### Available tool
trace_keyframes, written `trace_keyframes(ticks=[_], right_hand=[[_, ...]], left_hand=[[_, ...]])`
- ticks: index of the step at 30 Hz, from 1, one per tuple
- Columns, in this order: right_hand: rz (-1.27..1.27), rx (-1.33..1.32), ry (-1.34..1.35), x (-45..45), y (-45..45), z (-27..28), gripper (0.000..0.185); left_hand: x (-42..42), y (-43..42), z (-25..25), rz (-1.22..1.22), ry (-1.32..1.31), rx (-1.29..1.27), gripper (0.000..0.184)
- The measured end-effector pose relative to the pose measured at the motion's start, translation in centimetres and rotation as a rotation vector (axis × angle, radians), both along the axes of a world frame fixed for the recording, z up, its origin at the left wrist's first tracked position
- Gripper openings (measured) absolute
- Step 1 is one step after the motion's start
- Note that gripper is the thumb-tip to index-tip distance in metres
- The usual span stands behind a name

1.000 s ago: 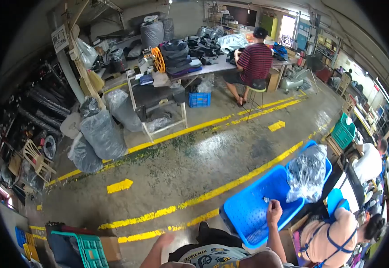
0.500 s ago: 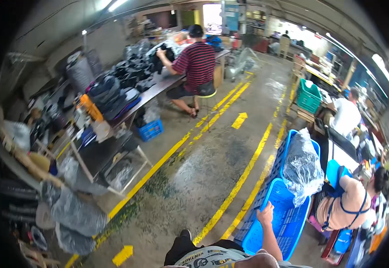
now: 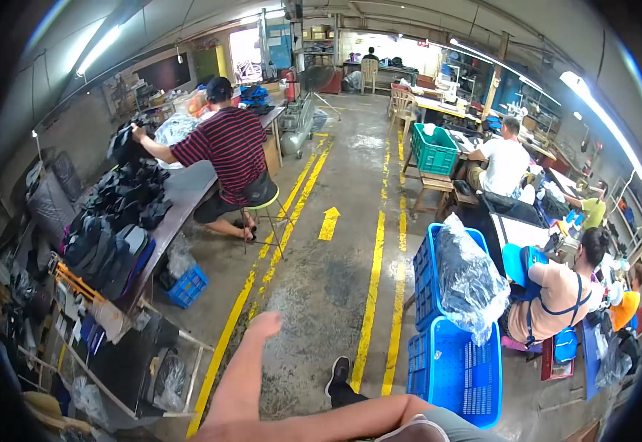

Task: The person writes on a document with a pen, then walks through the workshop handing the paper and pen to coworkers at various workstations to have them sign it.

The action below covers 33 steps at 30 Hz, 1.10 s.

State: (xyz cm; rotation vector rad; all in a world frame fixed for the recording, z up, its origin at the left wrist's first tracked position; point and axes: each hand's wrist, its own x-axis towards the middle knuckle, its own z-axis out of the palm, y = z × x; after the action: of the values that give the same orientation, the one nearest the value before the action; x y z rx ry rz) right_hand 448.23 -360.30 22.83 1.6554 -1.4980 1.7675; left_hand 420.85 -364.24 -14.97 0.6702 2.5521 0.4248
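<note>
My left hand [image 3: 264, 324] is raised over the aisle floor, blurred and looking closed, with no object visible in it. My right forearm [image 3: 336, 429] crosses low in front of my body towards the lower left; its hand cannot be made out. To the right stand two blue plastic baskets. The nearer basket [image 3: 445, 368] has a small pale piece on its inner wall. A clear plastic bag with dark contents [image 3: 470, 276] fills the farther basket [image 3: 425, 276] and overhangs the nearer one.
A seated person in a striped shirt [image 3: 225, 155] works at the left table [image 3: 188, 184]. Two people sit at the right, near a green crate [image 3: 434, 151] on a wooden stool. A small blue crate [image 3: 187, 287] is under the left table. Yellow lines [image 3: 367, 324] run along the floor.
The view has swung to the right, down the aisle. My right hand has let go of the near blue basket's rim and left view. My left hand, out of sight half a second ago, has come up.
</note>
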Motion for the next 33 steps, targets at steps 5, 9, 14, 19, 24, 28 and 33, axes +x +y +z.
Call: trace_keyframes(ticks=[5, 9, 14, 19, 24, 28, 33], right_hand=[[0.061, 0.375, -0.120, -13.7, 6.2, -12.1, 0.056], [-0.714, 1.009, -0.400, -23.5, 18.8, -29.1, 0.044], [-0.939, 2.066, -1.354, -21.5, 37.6, -53.7, 0.029], [-0.870, 1.557, -1.485, -11.7, 49.1, -58.8, 0.031], [-1.357, 0.851, -2.533, -11.6, 48.5, -52.9, 0.035], [-1.247, 0.341, -2.620, -22.6, 47.4, -52.4, 0.034], [-1.399, 0.065, -2.359, -32.1, 54.5, -50.5, 0.037]], left_hand=[[-7.9, 11.1, 0.6, -0.179, 0.019, 0.229, 0.035], [-11.0, 8.0, -5.8, -0.084, -0.152, 0.121, 0.032], [-5.3, -5.9, -16.8, -0.458, -0.149, -0.198, 0.037], [-8.8, -0.6, -15.4, 0.028, -0.568, -0.286, 0.032], [-23.4, 9.9, -17.0, -0.147, -0.565, -0.236, 0.027], [-40.3, 17.4, -17.4, -0.464, -0.459, -0.237, 0.023], [-70.8, 33.4, -14.1, -1.139, 0.313, -0.596, 0.027]])
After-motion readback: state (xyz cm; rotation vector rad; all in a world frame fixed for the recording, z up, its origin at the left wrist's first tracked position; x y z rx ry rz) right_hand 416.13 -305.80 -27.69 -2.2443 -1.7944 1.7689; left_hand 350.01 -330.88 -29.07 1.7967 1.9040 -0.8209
